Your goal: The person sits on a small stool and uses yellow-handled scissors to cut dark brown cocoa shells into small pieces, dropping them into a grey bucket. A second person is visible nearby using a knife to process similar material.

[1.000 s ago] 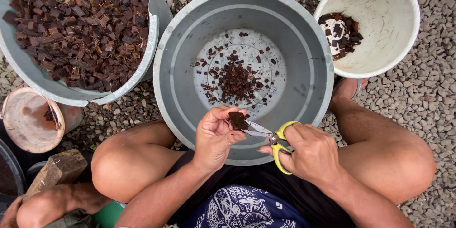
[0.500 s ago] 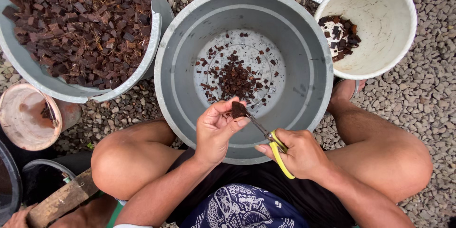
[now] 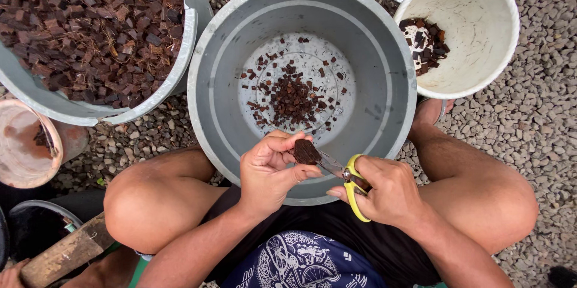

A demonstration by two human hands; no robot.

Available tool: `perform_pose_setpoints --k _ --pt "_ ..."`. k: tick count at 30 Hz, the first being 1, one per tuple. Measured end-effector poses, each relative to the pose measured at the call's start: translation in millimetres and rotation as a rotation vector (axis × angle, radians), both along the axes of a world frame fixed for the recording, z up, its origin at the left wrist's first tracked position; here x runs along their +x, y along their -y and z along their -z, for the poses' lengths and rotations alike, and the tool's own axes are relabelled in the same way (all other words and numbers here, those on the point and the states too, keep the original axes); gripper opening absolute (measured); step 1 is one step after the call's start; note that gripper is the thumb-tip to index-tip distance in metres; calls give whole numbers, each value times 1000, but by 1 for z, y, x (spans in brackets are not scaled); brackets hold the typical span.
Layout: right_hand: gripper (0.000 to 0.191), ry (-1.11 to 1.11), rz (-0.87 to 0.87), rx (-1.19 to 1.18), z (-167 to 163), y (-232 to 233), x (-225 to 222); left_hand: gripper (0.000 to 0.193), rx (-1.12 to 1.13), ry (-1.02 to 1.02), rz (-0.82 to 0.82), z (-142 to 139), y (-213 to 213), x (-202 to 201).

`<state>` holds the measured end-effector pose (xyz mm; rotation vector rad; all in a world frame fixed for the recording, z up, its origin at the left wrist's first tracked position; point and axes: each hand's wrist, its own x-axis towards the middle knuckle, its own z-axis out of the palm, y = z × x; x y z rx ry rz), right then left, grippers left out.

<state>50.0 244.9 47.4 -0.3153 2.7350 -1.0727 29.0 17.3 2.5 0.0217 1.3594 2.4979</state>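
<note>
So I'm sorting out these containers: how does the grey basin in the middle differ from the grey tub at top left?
The grey basin holds only a thin scatter of small dark chips on its bottom; the grey tub is filled nearly to the rim. The basin's chips look finer, the tub's chunkier, with fibres mixed in. Both are round, grey and stand on gravel.

Grey tub point(image 3: 384, 42) open above; full basin point(image 3: 180, 60) left, white bucket point(image 3: 481, 78) right hem it in

Left hand point(image 3: 270, 171) pinched shut, right hand point(image 3: 384, 192) apparently clenched.
</note>
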Motion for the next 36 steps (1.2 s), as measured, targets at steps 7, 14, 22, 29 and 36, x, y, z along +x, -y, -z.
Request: perform_pose_setpoints --k 7,14,22,29,36 --pt "50 7 -1 70 -1 1 2 39 9 -14 42 -4 -1 -2" --pt "52 -77 -2 157 1 6 3 42 16 31 34 -3 -3 -3" --pt "48 26 26 21 6 9 5 41 67 83 -26 1 -8 0" --pt "40 388 30 -278 18 3 11 40 148 107 -56 13 -10 2" --pt "44 420 78 -169 16 7 3 38 157 116 -78 25 -10 3"
